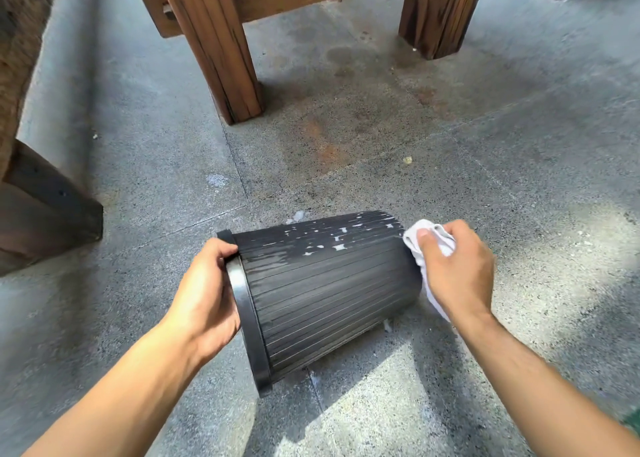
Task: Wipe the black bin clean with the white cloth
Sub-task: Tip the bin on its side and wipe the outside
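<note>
Head view: the black bin (329, 290) lies tipped on its side on the concrete floor (485, 144), low in the frame at about 6 o'clock from centre. Its rim points toward 8 o'clock and its base toward 2 o'clock.

The left hand (207, 290) grasps the rim at the bin's 9 o'clock edge, with the fingers curled over the lip. The right hand (457, 269) is clenched around the bunched white cloth (429, 245) and presses it against the base at the bin's 3 o'clock edge.

White foam patches (332, 238) cling to the ribbed wall toward 12 o'clock; the nearer ribs look dull but free of foam. Wooden legs (214, 47) stand well apart at 12 o'clock.

Recommended procedure for the step in hand:
- Hold the rim firmly, so that the bin does not roll under pressure.
- Wipe along the ribs, not across them, so that the cloth reaches into the grooves.
- Work from base toward rim, across the foamed band.
- Rotate the bin to bring the floor-side wall, now hidden, into reach.
- Refold the cloth when it is soaked.
</note>
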`<action>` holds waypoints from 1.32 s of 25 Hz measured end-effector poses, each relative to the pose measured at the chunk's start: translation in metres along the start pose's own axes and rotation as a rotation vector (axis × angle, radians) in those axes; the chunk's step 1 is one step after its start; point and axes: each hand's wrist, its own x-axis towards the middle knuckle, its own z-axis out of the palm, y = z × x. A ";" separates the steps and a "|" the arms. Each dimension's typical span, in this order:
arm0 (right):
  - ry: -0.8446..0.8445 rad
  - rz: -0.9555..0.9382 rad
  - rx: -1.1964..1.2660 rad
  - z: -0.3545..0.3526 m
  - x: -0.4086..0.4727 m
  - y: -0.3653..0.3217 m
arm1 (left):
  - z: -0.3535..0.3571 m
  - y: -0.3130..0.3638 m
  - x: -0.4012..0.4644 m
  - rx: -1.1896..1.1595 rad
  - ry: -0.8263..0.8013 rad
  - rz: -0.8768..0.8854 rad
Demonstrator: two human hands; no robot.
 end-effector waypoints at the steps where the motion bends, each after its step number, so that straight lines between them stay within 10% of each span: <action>1: -0.002 -0.075 0.025 0.001 -0.011 -0.012 | 0.002 0.002 -0.001 -0.021 -0.015 0.000; 8: -0.268 -0.571 0.184 0.028 -0.096 -0.097 | 0.024 -0.005 -0.007 -0.020 0.044 0.001; 18: -0.186 -0.688 -0.023 0.042 -0.094 -0.102 | 0.034 -0.013 -0.008 0.023 0.116 -0.027; 33: -0.082 0.055 -0.153 0.003 0.037 0.014 | 0.031 -0.011 -0.005 0.045 0.094 0.032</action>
